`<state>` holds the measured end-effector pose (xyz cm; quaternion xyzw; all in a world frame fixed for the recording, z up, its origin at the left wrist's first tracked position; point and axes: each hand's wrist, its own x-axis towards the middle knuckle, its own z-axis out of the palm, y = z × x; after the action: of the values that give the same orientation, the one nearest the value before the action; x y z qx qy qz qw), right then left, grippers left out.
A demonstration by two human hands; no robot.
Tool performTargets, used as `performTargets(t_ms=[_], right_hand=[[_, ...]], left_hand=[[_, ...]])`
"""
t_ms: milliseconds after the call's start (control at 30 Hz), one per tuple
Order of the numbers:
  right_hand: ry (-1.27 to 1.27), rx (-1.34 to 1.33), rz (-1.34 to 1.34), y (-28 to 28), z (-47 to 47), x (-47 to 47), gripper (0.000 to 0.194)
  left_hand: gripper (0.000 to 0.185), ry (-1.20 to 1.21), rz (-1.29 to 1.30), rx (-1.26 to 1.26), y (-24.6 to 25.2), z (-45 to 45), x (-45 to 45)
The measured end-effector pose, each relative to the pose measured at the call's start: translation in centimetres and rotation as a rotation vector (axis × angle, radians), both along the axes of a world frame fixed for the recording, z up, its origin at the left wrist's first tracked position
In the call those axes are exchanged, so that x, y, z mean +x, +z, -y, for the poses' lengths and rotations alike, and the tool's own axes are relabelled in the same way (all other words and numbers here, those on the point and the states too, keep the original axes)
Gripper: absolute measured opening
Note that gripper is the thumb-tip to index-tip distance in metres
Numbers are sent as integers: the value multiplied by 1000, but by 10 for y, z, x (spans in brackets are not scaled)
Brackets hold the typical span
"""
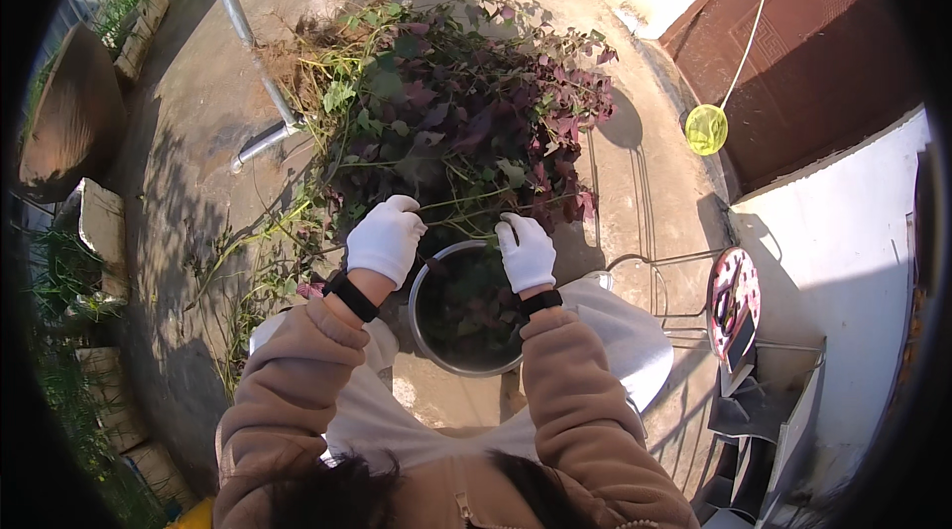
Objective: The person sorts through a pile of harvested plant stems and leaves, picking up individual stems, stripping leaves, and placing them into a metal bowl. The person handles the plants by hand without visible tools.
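My left hand point(385, 240), in a white glove, is closed around a thin leafy vine point(461, 218) that runs right from its fingers. My right hand point(528, 252), also gloved, has curved fingers close to the vines; whether it pinches a stalk cannot be made out. Between and below both hands stands a round metal basin point(422, 332) with dark green leaves point(472, 309) inside, in shade. Beyond the hands lies a large heap of vines point(454, 105) with green and purple leaves.
A metal pole point(271, 86) with a foot rises left of the heap. Loose vines point(238, 261) trail over the concrete floor point(186, 179). To the right are a round patterned seat point(732, 291), a grey rack point(751, 410) and a hanging yellow net point(706, 130) by a brown door point(811, 45).
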<state>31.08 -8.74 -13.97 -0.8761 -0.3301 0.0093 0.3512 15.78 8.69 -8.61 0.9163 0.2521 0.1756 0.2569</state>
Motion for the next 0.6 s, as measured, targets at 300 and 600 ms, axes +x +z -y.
performTargets(t_ms=[300,600], right_hand=[[-348,697,-1045,-20,-1,11,15],[266,-26,40,24,3,15,26]], left_hand=[[5,5,-34,62,-1,5,0],[5,5,-3,134,0,3,-2]])
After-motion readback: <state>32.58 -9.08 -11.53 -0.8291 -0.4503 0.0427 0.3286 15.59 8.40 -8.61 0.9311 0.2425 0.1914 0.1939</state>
